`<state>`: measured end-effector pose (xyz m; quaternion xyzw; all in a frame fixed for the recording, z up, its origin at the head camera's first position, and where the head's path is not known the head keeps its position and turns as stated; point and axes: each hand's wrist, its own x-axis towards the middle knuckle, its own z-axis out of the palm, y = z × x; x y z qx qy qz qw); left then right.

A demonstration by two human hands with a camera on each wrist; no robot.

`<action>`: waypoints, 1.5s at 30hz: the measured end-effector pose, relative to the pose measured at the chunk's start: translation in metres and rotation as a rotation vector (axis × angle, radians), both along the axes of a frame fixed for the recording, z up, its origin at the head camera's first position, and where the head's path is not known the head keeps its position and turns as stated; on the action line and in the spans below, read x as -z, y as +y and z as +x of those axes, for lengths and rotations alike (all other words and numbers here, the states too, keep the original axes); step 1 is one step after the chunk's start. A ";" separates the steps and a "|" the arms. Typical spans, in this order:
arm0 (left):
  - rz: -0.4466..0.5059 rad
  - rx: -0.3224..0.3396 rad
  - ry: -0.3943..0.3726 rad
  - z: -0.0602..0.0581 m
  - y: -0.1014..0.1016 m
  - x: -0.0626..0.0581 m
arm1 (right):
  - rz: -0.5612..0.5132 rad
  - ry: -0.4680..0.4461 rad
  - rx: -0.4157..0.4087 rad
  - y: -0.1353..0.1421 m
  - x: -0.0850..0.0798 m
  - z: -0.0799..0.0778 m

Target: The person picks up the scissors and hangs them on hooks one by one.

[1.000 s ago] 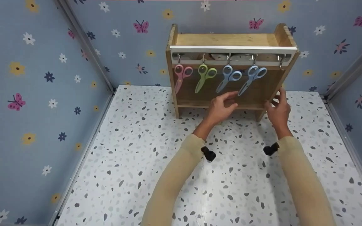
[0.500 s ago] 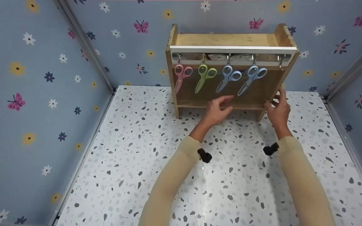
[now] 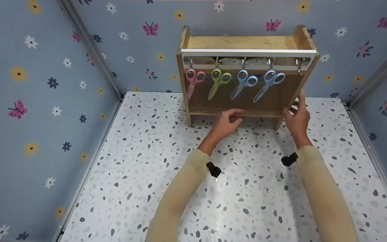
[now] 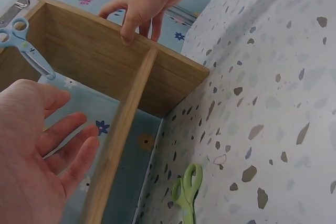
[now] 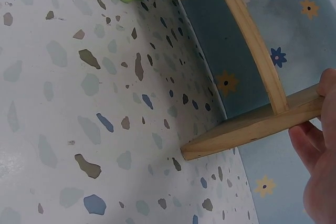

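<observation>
A wooden rack (image 3: 240, 42) stands against the back wall with a white hook strip across its front. From the hooks hang pink scissors (image 3: 191, 82), green scissors (image 3: 216, 81) and two blue pairs, one the rightmost blue scissors (image 3: 268, 83). My right hand (image 3: 297, 119) grips the rack's right side panel (image 5: 252, 132), thumb inside and fingers outside. Near the lower crossbar (image 4: 118, 142) is my left hand (image 3: 224, 125), fingers loosely bent and holding nothing. Another pair of green scissors (image 4: 188, 208) lies on the speckled surface below the rack; in the head view my left hand mostly hides it.
The rightmost hook (image 3: 300, 64) carries no scissors. Flowered panels enclose the work surface (image 3: 139, 161) at the back, left (image 3: 45, 134) and right. Metal strips (image 3: 92, 50) run along their corners and lower edges.
My left hand has moved down and to the left, away from the tip of the rightmost blue scissors to the lower crossbar. My right hand keeps its grip on the side panel.
</observation>
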<state>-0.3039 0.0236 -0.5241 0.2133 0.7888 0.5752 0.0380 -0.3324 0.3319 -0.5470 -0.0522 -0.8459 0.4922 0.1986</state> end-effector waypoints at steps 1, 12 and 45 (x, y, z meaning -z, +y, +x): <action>-0.010 -0.006 0.003 0.000 -0.001 0.001 | 0.000 0.001 0.000 0.000 0.000 0.000; -0.098 -0.070 0.002 -0.001 -0.017 0.013 | -0.002 -0.015 0.001 -0.001 -0.002 -0.001; -0.458 -0.259 0.052 -0.001 -0.038 0.055 | -0.007 -0.015 -0.003 -0.001 -0.001 0.001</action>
